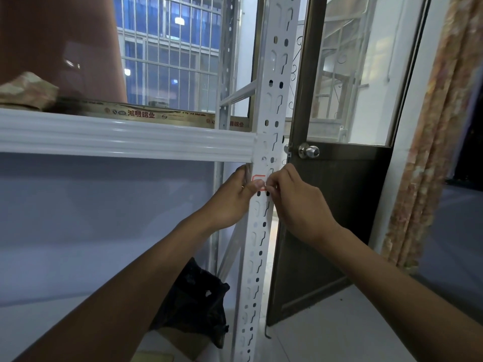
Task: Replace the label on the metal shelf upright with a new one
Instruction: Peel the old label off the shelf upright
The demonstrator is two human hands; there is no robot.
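A white perforated metal shelf upright (261, 231) runs from top to bottom through the middle of the view. A small white label with a red border (258, 178) is stuck on it just below the white horizontal shelf beam (125, 137). My left hand (232, 197) grips the upright's left edge, and its thumb presses on the label. My right hand (292, 197) meets it from the right, with its fingertips pinching the label's right edge. Both hands cover most of the label.
A dark door (329, 205) with a round metal knob (308, 151) stands open right behind the upright. A patterned curtain (428, 152) hangs at the right. A black plastic bag (198, 296) lies on a cardboard box low down beside the upright. Barred windows fill the background.
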